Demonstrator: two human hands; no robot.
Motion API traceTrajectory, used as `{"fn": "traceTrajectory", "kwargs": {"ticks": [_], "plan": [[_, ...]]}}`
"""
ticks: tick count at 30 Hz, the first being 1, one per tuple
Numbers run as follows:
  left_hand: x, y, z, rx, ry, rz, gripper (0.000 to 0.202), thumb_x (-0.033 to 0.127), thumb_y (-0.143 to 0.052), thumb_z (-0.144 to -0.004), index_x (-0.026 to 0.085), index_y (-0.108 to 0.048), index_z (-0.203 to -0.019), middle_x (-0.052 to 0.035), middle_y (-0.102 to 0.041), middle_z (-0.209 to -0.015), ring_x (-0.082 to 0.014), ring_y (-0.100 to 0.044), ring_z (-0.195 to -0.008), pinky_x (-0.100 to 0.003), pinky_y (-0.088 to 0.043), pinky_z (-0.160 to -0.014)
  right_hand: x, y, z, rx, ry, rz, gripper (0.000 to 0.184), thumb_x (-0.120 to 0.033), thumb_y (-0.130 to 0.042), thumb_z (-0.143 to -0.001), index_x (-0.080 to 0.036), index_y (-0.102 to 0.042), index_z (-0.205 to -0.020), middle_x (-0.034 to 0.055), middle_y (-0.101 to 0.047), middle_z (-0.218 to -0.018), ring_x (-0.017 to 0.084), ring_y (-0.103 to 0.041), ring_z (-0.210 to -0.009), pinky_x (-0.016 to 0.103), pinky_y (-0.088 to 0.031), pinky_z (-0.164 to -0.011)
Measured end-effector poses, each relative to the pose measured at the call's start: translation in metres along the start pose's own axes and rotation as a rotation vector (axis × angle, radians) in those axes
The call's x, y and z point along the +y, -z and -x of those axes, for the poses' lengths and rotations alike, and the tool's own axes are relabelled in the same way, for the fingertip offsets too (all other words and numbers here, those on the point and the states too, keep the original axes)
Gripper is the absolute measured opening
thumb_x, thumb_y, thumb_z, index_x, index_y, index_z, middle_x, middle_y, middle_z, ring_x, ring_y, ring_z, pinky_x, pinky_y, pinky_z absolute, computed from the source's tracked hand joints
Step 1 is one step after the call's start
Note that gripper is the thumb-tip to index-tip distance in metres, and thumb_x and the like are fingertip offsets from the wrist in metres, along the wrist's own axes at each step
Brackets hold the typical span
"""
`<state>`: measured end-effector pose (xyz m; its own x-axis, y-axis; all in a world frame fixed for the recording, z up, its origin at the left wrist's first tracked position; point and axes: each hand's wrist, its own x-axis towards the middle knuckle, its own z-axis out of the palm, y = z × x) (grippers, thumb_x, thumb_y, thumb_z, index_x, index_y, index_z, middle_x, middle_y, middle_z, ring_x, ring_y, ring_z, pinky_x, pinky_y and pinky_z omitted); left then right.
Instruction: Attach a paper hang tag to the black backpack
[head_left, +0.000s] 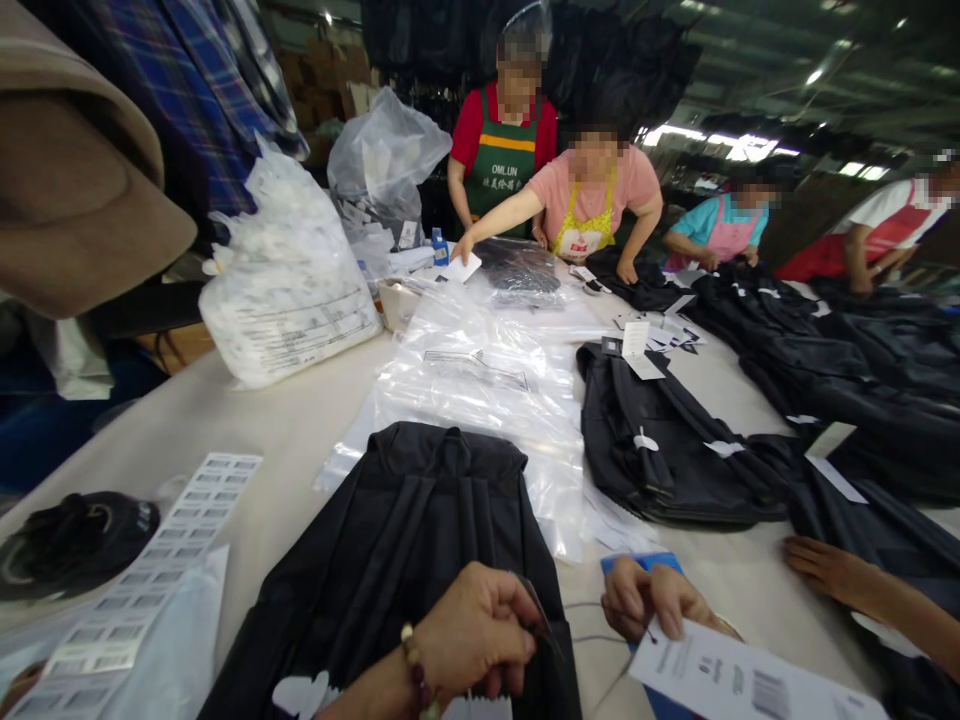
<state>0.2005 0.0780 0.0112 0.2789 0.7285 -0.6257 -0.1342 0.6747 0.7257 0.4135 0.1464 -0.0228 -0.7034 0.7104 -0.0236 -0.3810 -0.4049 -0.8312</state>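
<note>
A black backpack [405,540] lies with its straps up in front of me. Over its right side is my left hand [480,635], wearing a beaded bracelet, its fingers closed on a thin dark tag [541,608]. My right hand [660,600] pinches a white hang tag [750,675] printed with a barcode. Dark strings stretch between the two hands. Under the right hand lies something flat and blue [660,562], mostly hidden. White paper pieces [304,695] show by my left wrist.
Clear plastic bags [480,370] lie beyond the backpack, near a stuffed white bag [285,290]. Barcode label sheets [150,590] and a black tape-like roll [75,545] lie left. Tagged black backpacks [675,440] and another person's hand [832,570] are right. Several co-workers stand across the table.
</note>
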Motion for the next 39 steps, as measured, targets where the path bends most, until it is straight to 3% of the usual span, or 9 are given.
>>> {"fn": "traceTrajectory", "kwargs": {"ticks": [2, 5, 11, 14, 17, 23, 28, 36, 39], "plan": [[0.008, 0.011, 0.006, -0.012, 0.02, -0.09, 0.018, 0.023, -0.052, -0.049, 0.014, -0.056, -0.064, 0.0034, -0.051, -0.037, -0.006, -0.035, -0.027, -0.016, -0.022, -0.029, 0.004, 0.003, 0.001, -0.095, 0.018, -0.006, 0.025, -0.045, -0.07, -0.06, -0.023, -0.06, -0.055, 0.0019, -0.053, -0.07, 0.011, -0.05, -0.055, 0.024, -0.036, -0.046], [0.024, 0.025, 0.017, -0.004, 0.02, -0.223, 0.016, 0.028, -0.054, -0.055, 0.015, -0.055, -0.063, 0.0041, -0.05, -0.038, -0.0061, -0.035, -0.029, -0.017, -0.023, -0.031, 0.012, -0.003, 0.001, -0.076, 0.018, -0.024, 0.009, -0.033, -0.07, -0.065, -0.024, -0.067, -0.064, 0.0027, -0.057, -0.079, 0.011, -0.055, -0.063, 0.021, -0.04, -0.049], [0.055, 0.04, 0.035, 0.032, -0.162, -0.37, 0.011, 0.025, -0.056, -0.056, 0.015, -0.055, -0.057, 0.0023, -0.052, -0.058, -0.0088, -0.044, -0.054, -0.022, -0.032, -0.051, 0.015, -0.037, -0.005, 0.024, -0.093, -0.002, 0.011, -0.025, -0.066, -0.07, -0.02, -0.068, -0.061, 0.0038, -0.061, -0.081, 0.01, -0.059, -0.066, 0.019, -0.043, -0.052], [0.062, 0.043, 0.038, 0.047, -0.249, -0.376, 0.003, 0.016, -0.053, -0.052, 0.015, -0.052, -0.05, -0.0013, -0.057, -0.075, -0.0129, -0.049, -0.07, -0.026, -0.036, -0.065, 0.01, -0.053, -0.013, 0.02, -0.084, 0.084, 0.014, -0.021, -0.063, -0.073, -0.02, -0.068, -0.059, 0.0029, -0.062, -0.078, 0.008, -0.057, -0.062, 0.016, -0.041, -0.049], [0.069, 0.043, 0.04, 0.074, -0.261, -0.334, 0.003, 0.014, -0.049, -0.048, 0.015, -0.047, -0.046, -0.0025, -0.059, -0.073, -0.0145, -0.051, -0.069, -0.027, -0.036, -0.064, 0.006, -0.062, -0.018, -0.021, -0.062, 0.177, 0.015, -0.023, -0.063, -0.074, -0.02, -0.069, -0.06, 0.0024, -0.061, -0.074, 0.007, -0.057, -0.062, 0.015, -0.041, -0.05], [0.087, 0.035, 0.047, -0.01, -0.122, -0.15, 0.007, 0.018, -0.05, -0.049, 0.014, -0.045, -0.05, -0.0105, -0.067, -0.079, -0.0196, -0.059, -0.068, -0.029, -0.039, -0.061, 0.005, -0.063, -0.019, -0.104, -0.052, 0.271, 0.02, -0.033, -0.057, -0.078, -0.023, -0.072, -0.069, 0.0048, -0.064, -0.078, 0.007, -0.057, -0.062, 0.016, -0.04, -0.051], [0.087, 0.03, 0.044, 0.023, -0.113, -0.02, 0.008, 0.019, -0.05, -0.057, 0.015, -0.043, -0.057, -0.0136, -0.069, -0.075, -0.0188, -0.06, -0.061, -0.027, -0.038, -0.057, 0.011, -0.064, -0.017, -0.099, 0.038, 0.271, 0.018, -0.032, -0.055, -0.079, -0.026, -0.072, -0.074, 0.0047, -0.063, -0.081, 0.009, -0.058, -0.064, 0.018, -0.043, -0.053], [0.081, 0.026, 0.039, 0.132, -0.178, 0.095, 0.013, 0.02, -0.051, -0.065, 0.016, -0.041, -0.059, -0.0141, -0.069, -0.077, -0.0158, -0.059, -0.063, -0.026, -0.042, -0.059, 0.016, -0.06, -0.005, 0.005, -0.084, 0.128, 0.015, -0.023, -0.054, -0.077, -0.024, -0.069, -0.075, 0.0024, -0.061, -0.087, 0.01, -0.056, -0.066, 0.02, -0.039, -0.053], [0.079, 0.02, 0.041, 0.16, -0.209, 0.151, 0.013, 0.022, -0.052, -0.067, 0.016, -0.042, -0.061, -0.0136, -0.069, -0.081, -0.0137, -0.058, -0.064, -0.025, -0.043, -0.061, 0.01, -0.06, -0.006, -0.018, -0.055, 0.144, 0.017, -0.029, -0.053, -0.077, -0.023, -0.068, -0.081, 0.0053, -0.062, -0.091, 0.015, -0.057, -0.075, 0.025, -0.043, -0.062]]}}
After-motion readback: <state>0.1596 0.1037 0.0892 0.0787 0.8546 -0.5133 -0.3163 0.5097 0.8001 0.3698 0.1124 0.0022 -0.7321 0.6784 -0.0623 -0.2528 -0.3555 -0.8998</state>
